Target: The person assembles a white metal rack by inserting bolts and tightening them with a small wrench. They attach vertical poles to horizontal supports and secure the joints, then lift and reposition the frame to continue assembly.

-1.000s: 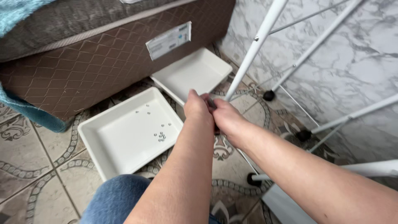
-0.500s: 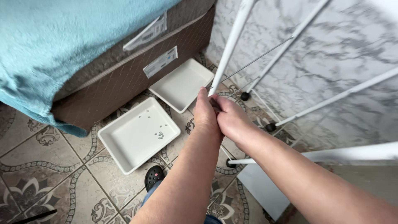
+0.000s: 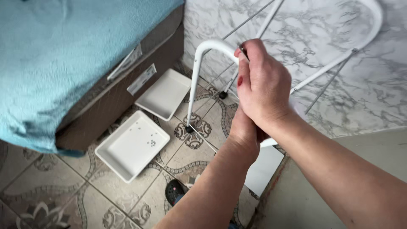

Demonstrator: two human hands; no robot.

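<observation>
Two hands are showing, both meeting at a white tubular frame (image 3: 199, 72) that is standing on the tiled floor (image 3: 63, 186) against a marbled wall (image 3: 322, 63). The right hand (image 3: 263, 85) is clenching over the curved top of the frame, its fingers (image 3: 246, 55) pinching what may be a small dark metal part, though the view there is too poor to be sure. The left hand (image 3: 243, 129) is sitting just below it, mostly hidden behind the right wrist, so how it is closing cannot be told; it is touching the right hand's underside.

The frame's near leg is running straight down to a black foot cap (image 3: 187, 129) on the tiles, and a second black foot cap (image 3: 223, 95) is showing further back. Thin grey rods are crossing between the white tubes higher up.

Two white trays are lying on the floor beside the bed (image 3: 85, 55). The nearer tray (image 3: 132, 145) is holding a loose scatter of small metal nuts (image 3: 151, 143), roughly ten, too tiny to count exactly. The farther tray (image 3: 165, 94) is lying just beyond it, close to the bed base. A flat white panel (image 3: 263, 169) is lying on the floor under the forearms, and a dark perforated shoe (image 3: 174, 193) is showing below
</observation>
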